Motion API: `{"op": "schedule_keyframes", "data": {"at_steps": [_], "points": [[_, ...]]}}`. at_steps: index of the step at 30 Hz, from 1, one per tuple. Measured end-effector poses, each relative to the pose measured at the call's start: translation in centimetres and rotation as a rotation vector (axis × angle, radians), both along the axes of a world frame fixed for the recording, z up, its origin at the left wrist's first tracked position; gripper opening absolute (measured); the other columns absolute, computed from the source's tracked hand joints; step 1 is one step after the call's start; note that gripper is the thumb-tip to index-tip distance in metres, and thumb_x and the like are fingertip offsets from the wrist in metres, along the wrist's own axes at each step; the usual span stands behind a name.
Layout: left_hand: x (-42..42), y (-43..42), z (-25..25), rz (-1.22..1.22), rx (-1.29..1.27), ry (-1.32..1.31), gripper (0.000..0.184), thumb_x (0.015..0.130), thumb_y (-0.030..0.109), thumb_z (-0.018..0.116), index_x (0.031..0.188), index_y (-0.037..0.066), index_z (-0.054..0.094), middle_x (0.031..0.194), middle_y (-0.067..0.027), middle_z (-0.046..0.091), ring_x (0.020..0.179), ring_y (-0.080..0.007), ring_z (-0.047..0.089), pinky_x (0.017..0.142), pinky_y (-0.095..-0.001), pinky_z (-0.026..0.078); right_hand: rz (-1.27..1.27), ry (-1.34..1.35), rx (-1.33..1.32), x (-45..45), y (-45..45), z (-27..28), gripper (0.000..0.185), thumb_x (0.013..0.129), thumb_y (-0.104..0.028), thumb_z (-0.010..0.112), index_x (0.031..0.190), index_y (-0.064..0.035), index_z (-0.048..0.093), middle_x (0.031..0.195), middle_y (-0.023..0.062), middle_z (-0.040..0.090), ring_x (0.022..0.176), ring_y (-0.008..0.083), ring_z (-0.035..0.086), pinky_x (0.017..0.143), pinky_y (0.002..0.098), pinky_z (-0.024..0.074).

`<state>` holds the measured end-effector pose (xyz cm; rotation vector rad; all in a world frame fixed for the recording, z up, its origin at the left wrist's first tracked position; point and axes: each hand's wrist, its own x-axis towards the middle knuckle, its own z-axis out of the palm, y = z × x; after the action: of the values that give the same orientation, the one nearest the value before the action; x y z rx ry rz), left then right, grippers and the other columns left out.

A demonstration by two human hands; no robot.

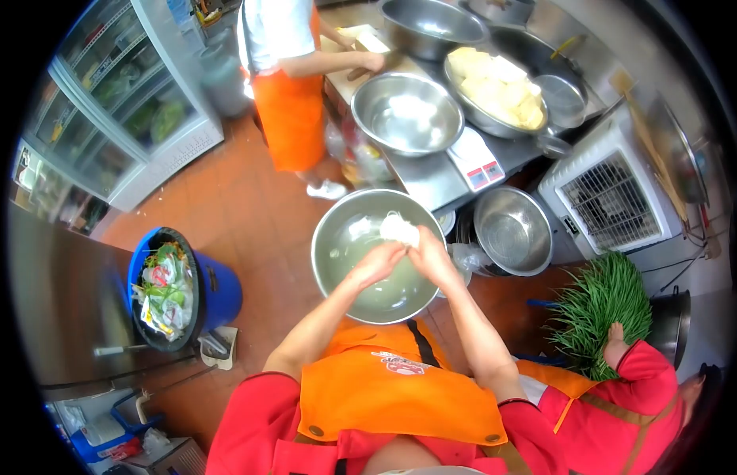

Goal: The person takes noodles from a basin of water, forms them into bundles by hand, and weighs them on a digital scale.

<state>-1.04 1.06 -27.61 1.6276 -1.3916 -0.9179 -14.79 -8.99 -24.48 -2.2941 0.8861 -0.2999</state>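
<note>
Just above a large steel bowl (330, 273) with pale, cloudy-looking liquid in it, a small white clump (398, 229) with fine strands at its top shows between my hands. Whether it is noodles or something else I cannot tell. My right hand (430, 252) is closed around the clump's right side. My left hand (381, 263) is closed too, its fingertips meeting the right hand at the lower end of the clump. The fingers partly hide what they grip.
Ahead, a steel counter holds a metal bowl (408, 115), a scale (477, 162) and a basin of pale yellow chunks (499, 87). A co-worker in an orange apron (289, 119) stands there. A blue bin (218, 289) is left; another person touches green stalks (602, 309) at right.
</note>
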Motion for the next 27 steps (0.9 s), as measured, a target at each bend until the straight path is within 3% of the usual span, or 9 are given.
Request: {"op": "schedule_keyframes", "data": {"at_steps": [3, 6, 9, 11, 13, 16, 20, 23, 27], "points": [[-0.6, 0.4, 2.2, -0.072, 0.197, -0.264, 0.026, 0.091, 0.027, 0.052, 0.104, 0.008, 0.064, 0.098, -0.0131, 0.065, 0.092, -0.03, 0.063, 0.082, -0.0389, 0.047, 0.053, 0.292, -0.121, -0.6, 1.1, -0.1, 0.036, 0.076, -0.008, 0.059, 0.111, 0.0001, 0.051, 0.102, 0.0244, 0.06, 0.095, 0.041, 0.059, 0.08, 0.0455, 0.0491], [-0.4, 0.3, 3.9, -0.172, 0.092, -0.398, 0.019, 0.087, 0.025, 0.058, 0.097, 0.011, 0.067, 0.091, -0.0122, 0.066, 0.085, -0.0268, 0.063, 0.078, -0.0366, 0.048, 0.245, 0.487, -0.111, -1.6, 1.4, -1.1, 0.047, 0.074, -0.006, 0.059, 0.12, -0.0024, 0.05, 0.104, 0.0232, 0.061, 0.097, 0.037, 0.061, 0.083, 0.0447, 0.0486], [1.9, -0.8, 2.2, -0.279, 0.093, -0.169, 0.016, 0.084, 0.021, 0.065, 0.092, 0.008, 0.068, 0.084, -0.009, 0.067, 0.077, -0.0188, 0.063, 0.073, -0.0322, 0.049, 0.391, 0.279, 0.2, -3.2, 0.7, 0.3, 0.061, 0.072, -0.005, 0.061, 0.13, -0.005, 0.045, 0.11, 0.022, 0.06, 0.103, 0.0301, 0.061, 0.088, 0.0385, 0.0477], [3.0, -1.4, 0.4, -0.2, 0.206, 0.391, 0.013, 0.084, 0.016, 0.068, 0.089, 0.004, 0.068, 0.081, -0.0005, 0.067, 0.077, -0.0083, 0.06, 0.07, -0.0255, 0.049, 0.367, 0.013, 0.485, -3.7, 0.6, 2.7, 0.065, 0.071, -0.004, 0.061, 0.134, -0.0062, 0.043, 0.113, 0.0194, 0.06, 0.103, 0.0251, 0.06, 0.089, 0.0348, 0.047], [3.1, -1.1, 1.7, -0.146, 0.288, 0.79, 0.013, 0.086, 0.017, 0.065, 0.093, 0.005, 0.068, 0.083, -0.0004, 0.066, 0.079, -0.0081, 0.061, 0.069, -0.0221, 0.048, 0.235, -0.259, 0.756, -3.8, 0.8, 5.3, 0.064, 0.072, -0.003, 0.06, 0.134, -0.0061, 0.043, 0.112, 0.016, 0.06, 0.101, 0.0208, 0.06, 0.089, 0.0325, 0.0464], [0.4, -0.7, 0.8, 0.086, 0.12, 0.892, 0.015, 0.089, 0.02, 0.063, 0.097, 0.007, 0.067, 0.08, 0.0017, 0.063, 0.076, -0.0058, 0.057, 0.065, -0.0195, 0.045, 0.088, -0.462, 1.06, -3.9, 0.5, 3.1, 0.06, 0.076, -0.005, 0.064, 0.132, -0.0004, 0.041, 0.114, 0.0081, 0.057, 0.1, 0.0148, 0.057, 0.086, 0.029, 0.0468], [0.7, -0.9, -0.8, -0.052, 0.239, 0.63, 0.018, 0.091, 0.024, 0.059, 0.093, 0.008, 0.066, 0.073, 0.0044, 0.054, 0.068, -0.0052, 0.046, 0.06, -0.0201, 0.039, -0.135, -0.617, 1.193, -4.2, -0.5, 0.6, 0.053, 0.08, -0.004, 0.066, 0.127, 0.0013, 0.043, 0.113, 0.0085, 0.058, 0.099, 0.0137, 0.058, 0.083, 0.0269, 0.0491], [2.2, 0.0, -4.6, -0.145, 0.285, 0.451, 0.026, 0.09, 0.033, 0.058, 0.095, 0.009, 0.067, 0.086, -0.0018, 0.065, 0.077, -0.0095, 0.056, 0.072, -0.0258, 0.047, -0.301, -0.639, 1.173, -4.7, -0.1, 1.1, 0.048, 0.081, 0.0, 0.064, 0.125, 0.0008, 0.045, 0.11, 0.0085, 0.06, 0.094, 0.0158, 0.061, 0.078, 0.0291, 0.0517], [4.1, 0.4, -9.6, -0.097, 0.306, -0.006, 0.022, 0.086, 0.028, 0.059, 0.094, 0.01, 0.067, 0.088, -0.0077, 0.067, 0.078, -0.0207, 0.061, 0.073, -0.0334, 0.048, -0.384, -0.696, 1.15, -5.2, -0.1, -0.3, 0.041, 0.082, -0.002, 0.063, 0.12, -0.0014, 0.048, 0.102, 0.0076, 0.06, 0.087, 0.015, 0.061, 0.074, 0.0288, 0.0511]]}}
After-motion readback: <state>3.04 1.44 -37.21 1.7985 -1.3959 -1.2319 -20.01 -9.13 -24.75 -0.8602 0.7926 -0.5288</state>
